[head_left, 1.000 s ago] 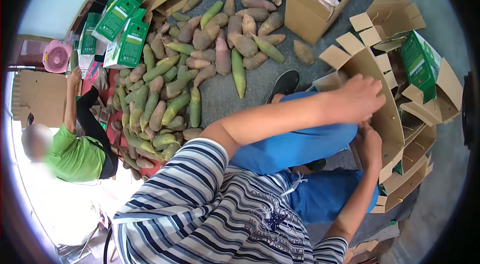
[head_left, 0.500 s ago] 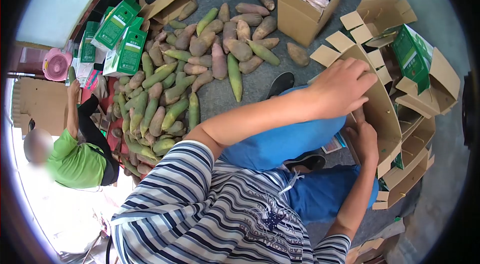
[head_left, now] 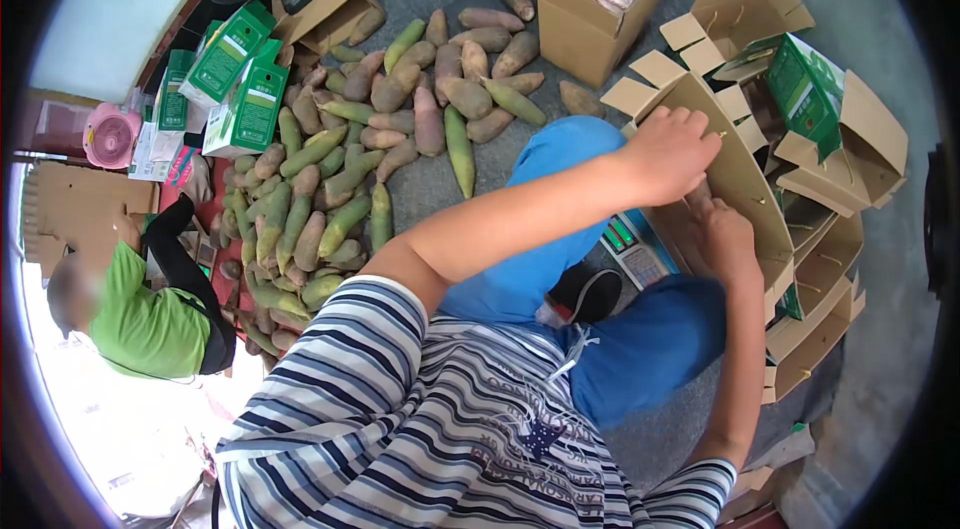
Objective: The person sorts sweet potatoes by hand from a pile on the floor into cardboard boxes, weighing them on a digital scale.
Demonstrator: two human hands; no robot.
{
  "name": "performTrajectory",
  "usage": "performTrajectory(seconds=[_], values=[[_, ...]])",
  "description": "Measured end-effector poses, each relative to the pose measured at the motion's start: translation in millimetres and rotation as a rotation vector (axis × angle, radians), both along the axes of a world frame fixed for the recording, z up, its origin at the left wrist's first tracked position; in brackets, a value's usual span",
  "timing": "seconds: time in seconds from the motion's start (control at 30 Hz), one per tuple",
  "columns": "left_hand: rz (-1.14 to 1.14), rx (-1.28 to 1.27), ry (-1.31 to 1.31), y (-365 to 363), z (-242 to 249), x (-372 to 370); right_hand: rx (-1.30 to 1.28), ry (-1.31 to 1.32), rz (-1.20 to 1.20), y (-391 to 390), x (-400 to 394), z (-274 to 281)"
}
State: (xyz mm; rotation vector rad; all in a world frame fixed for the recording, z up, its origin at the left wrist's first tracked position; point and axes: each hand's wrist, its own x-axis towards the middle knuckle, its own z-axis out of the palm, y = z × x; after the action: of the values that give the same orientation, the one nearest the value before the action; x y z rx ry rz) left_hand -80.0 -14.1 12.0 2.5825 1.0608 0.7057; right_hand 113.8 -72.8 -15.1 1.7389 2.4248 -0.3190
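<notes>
My left hand [head_left: 675, 157] is closed at the near side of an open cardboard box [head_left: 740, 164], its fingertips partly hidden. Just below it, my right hand [head_left: 722, 239] is closed around a brownish, earthy piece that looks like a radish [head_left: 699, 197], mostly covered by the fingers. Both hands are close together at the box opening. Beside my blue trouser legs lies a scale [head_left: 630, 241] with a lit green display. Left of my arm spreads a large pile of green and purplish-brown radishes [head_left: 345, 169].
More open cartons [head_left: 815, 319] crowd the right wall, one with a green printed side [head_left: 805, 94]. A box [head_left: 600, 29] at the back holds a cloth and a blue bottle. Green printed boxes [head_left: 245, 109] stand at left, near a pink fan-like object [head_left: 112, 135] and a seated co-worker [head_left: 165, 314].
My legs have shifted, uncovering the scale. Both hands stay at the box, the left more curled. The co-worker's raised arm, which held a green radish, has come down.
</notes>
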Motion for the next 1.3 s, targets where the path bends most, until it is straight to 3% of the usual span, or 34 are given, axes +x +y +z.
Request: performTrajectory(seconds=[0.07, 0.2, 0.3, 0.63, 0.77, 0.9, 1.07, 1.17, 1.3], values=[[0.043, -0.019, 0.046, 4, -1, 2, 0.176, 0.079, -0.004, -10, -18, 21], [0.11, -0.031, 0.107, 5, -4, 6, 0.083, 0.187, -0.007, -32, -34, 26], [0.131, -0.059, 0.144, 2, -2, 10, 0.006, 0.153, 0.072, -39, -35, 0], [0.191, -0.187, 0.125, -40, 31, -1, 0.119, 0.286, 0.191, -12, -69, -21], [0.23, -0.074, 0.129, -57, 51, -23, 0.077, 0.422, 0.165, -1, -94, -25], [0.222, 0.003, 0.069, -65, 65, -29, 0.26, 0.631, 0.174, 5, -110, -40], [0.314, 0.006, 0.074, -40, 29, -49, 0.457, 0.793, 0.253, 20, -142, -75], [0.345, -0.039, 0.108, -22, 1, -79, -0.018, 0.25, 0.305, 27, -148, -53], [0.297, -0.117, 0.195, -13, -7, -108, 0.074, 0.283, 0.348, 28, -148, -47]])
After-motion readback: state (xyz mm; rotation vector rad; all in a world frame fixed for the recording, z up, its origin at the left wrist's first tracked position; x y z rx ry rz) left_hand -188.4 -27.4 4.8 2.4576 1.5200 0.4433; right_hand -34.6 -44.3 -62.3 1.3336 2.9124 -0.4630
